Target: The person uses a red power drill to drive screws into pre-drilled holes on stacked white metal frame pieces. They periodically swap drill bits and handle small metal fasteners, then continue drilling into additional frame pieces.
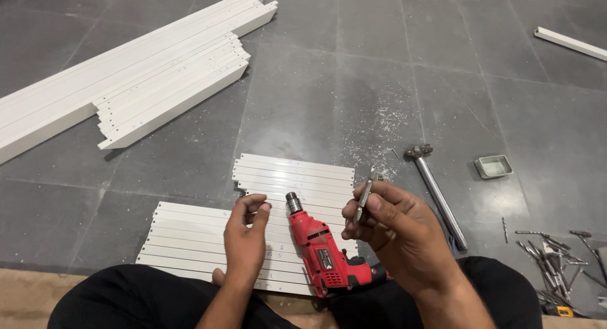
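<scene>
Red electric drill (pixel 325 253) lies in the person's lap, chuck pointing away, resting over short white slats (pixel 208 240) on the grey floor. Right hand (pixel 395 231) pinches a slim metal bit (pixel 364 199) upright between thumb and fingers, just right of the chuck. Left hand (pixel 245 237) hovers loosely curled, empty, left of the drill. Hammer (pixel 436 193) lies right, apart.

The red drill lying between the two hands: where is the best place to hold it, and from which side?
Probably the handle at the near end of the red drill, coming from above. It lies flat on the short white strips with the metal chuck pointing away, so the handle is nearest. The left hand looks free; the right hand holds a bit.
</scene>
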